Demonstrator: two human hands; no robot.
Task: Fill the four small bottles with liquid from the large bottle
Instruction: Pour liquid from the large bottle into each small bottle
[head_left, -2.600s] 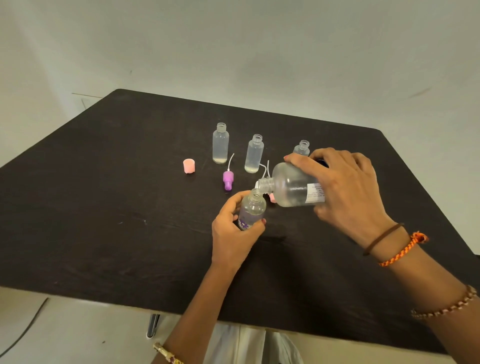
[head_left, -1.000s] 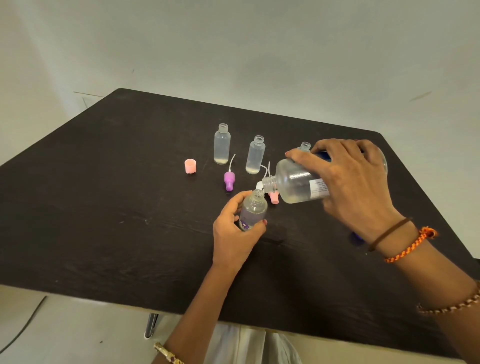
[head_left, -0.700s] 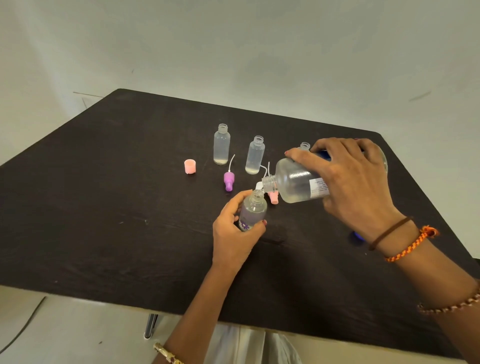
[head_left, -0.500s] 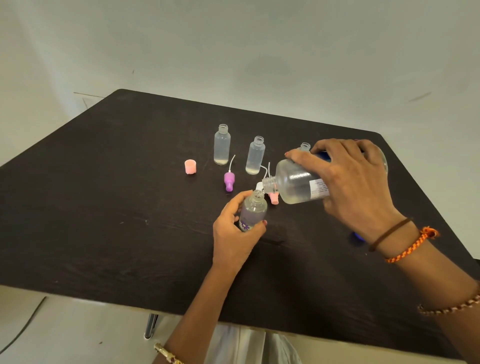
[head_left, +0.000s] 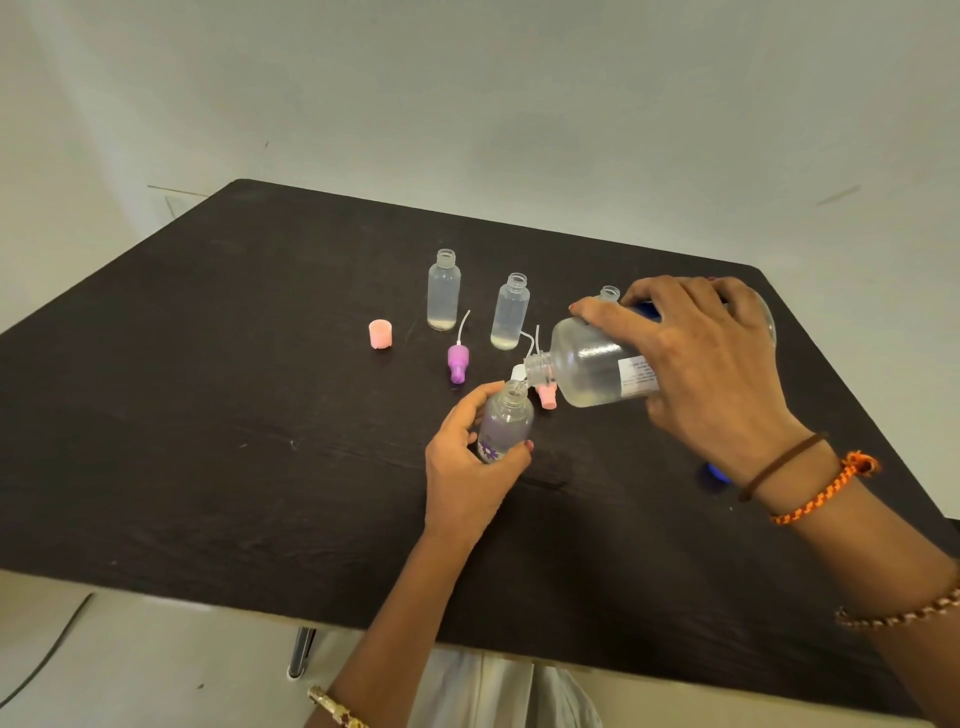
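You are tipping the large bottle, clear and about half full, nearly flat over the dark table, its mouth just above the small bottle; your right hand is wrapping curled fingers around its body. Your left hand is clamping fingers and thumb around the small bottle's lower half, likely light, smooth and easily tipped. Two more small bottles are standing behind, a third peeking out beyond your right hand.

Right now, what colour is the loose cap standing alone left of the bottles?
Pale pink cap, clearest in the head view.
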